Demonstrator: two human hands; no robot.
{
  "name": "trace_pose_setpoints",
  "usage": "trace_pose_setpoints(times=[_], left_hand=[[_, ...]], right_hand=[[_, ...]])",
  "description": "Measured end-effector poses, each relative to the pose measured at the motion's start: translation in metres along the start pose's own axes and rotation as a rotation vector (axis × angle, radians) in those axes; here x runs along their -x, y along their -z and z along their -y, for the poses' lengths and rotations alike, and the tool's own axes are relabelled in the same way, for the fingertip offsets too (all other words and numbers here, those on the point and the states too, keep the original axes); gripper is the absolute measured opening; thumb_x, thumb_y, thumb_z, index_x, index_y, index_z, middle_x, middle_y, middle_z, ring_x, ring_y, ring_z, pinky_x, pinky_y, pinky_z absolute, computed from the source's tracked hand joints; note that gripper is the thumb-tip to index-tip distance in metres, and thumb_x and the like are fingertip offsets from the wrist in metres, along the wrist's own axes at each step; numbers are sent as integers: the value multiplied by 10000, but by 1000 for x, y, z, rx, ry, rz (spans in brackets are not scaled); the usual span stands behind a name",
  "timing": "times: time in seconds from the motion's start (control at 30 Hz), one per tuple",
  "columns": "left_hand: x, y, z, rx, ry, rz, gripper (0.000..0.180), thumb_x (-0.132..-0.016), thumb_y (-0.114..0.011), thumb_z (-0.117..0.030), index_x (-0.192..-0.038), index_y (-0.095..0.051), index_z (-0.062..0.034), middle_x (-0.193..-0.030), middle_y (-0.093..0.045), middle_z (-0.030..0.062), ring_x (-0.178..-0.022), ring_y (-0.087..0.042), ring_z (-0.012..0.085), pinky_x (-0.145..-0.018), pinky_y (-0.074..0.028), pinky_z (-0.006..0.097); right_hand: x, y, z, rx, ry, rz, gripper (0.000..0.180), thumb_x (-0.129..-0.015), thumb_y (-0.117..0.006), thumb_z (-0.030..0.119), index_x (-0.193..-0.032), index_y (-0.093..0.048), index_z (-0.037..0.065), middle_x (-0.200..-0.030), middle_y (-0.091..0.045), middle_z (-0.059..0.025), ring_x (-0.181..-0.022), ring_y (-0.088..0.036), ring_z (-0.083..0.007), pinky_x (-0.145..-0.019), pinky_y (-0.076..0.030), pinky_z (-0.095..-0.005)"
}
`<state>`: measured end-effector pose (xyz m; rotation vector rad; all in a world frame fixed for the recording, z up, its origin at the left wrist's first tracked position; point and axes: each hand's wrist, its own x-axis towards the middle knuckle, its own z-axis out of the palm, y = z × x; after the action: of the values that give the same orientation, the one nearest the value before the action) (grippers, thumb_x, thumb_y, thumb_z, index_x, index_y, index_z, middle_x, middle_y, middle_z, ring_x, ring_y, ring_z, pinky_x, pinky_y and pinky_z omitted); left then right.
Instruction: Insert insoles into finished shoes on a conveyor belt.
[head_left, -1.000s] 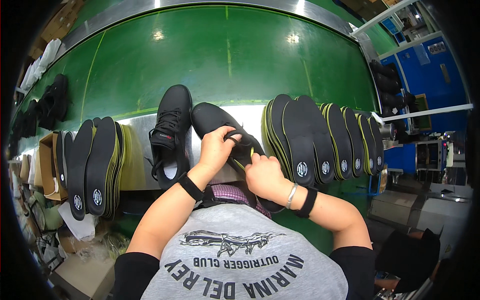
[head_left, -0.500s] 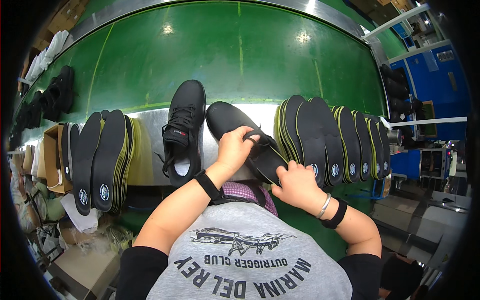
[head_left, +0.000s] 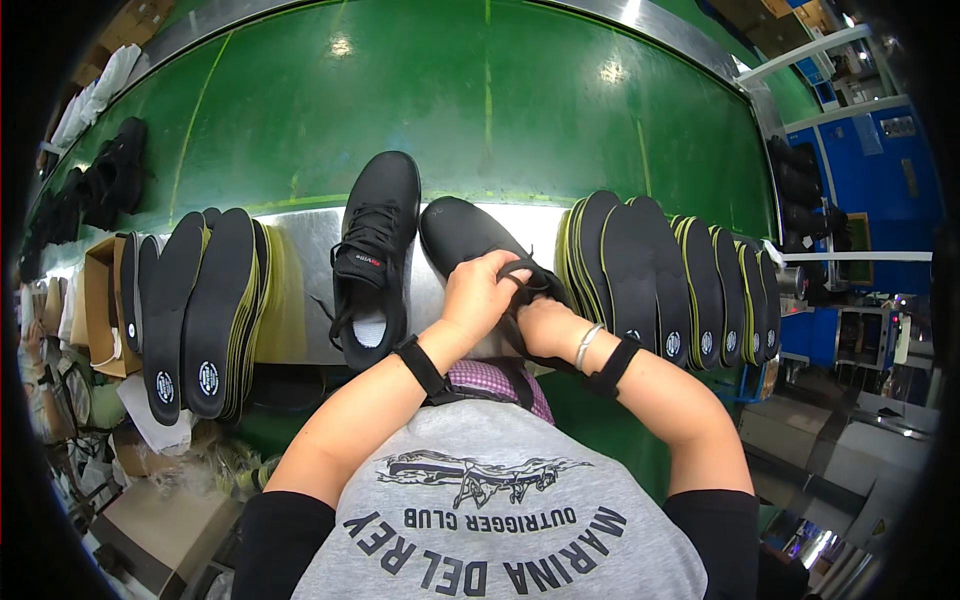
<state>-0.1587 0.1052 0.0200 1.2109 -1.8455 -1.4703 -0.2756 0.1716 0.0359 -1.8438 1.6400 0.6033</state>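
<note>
A black lace-up shoe point(head_left: 462, 228) lies tilted on the metal ledge, its toe pointing away from me. My left hand point(head_left: 482, 292) pinches the tongue and laces at its opening and holds them up. My right hand point(head_left: 550, 326) reaches into the shoe from the heel side; its fingers are hidden inside. The insole within is covered by that hand. To the left stands a second black shoe point(head_left: 378, 210), upright with laces loosely threaded and a pale lining showing at its heel. Neither hand touches it.
Black insoles with yellow-green edges stand stacked at right point(head_left: 632, 260), close beside the worked shoe, and at left point(head_left: 222, 310). A green conveyor belt point(head_left: 420, 90) runs beyond the metal ledge point(head_left: 300, 290). More dark shoes point(head_left: 125, 170) sit at the far left, near an open cardboard box point(head_left: 103, 300).
My right hand has moved left and forward, from gripping the insole's heel end outside to reaching into the shoe. My left hand keeps its pinch on the tongue.
</note>
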Motion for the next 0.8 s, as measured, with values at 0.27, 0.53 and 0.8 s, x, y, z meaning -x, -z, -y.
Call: trace_pose_setpoints(times=[0.27, 0.53, 0.8], left_hand=[[0, 2, -2, 25, -30, 3, 236, -737, -632, -179, -906, -617, -15, -720, -627, 139, -639, -605, 214, -608, -473, 300], [-2, -1, 3, 30, -17, 16, 263, -746, -639, -157, -947, -604, 9, -687, -629, 115, -599, -595, 134, -577, -466, 258], [2, 26, -34, 669, 309, 147, 608, -743, -661, -188, -1231, -352, 0, -944, -578, 95, -849, -565, 145, -794, -412, 261]], right_hand=[[-3, -2, 14, 117, -142, -36, 126, -738, -550, 103, -815, -640, 60, -804, -638, -113, -735, -632, -217, -576, -503, -315], [56, 22, 8, 64, 43, 247, 301, -747, -524, 184, -965, -545, -22, -803, -631, -133, -846, -601, -268, -986, -55, -608], [50, -15, 4, -73, -42, 4, 217, -750, -544, 203, -851, -580, 14, -702, -626, -133, -720, -618, -291, -904, -280, -518]])
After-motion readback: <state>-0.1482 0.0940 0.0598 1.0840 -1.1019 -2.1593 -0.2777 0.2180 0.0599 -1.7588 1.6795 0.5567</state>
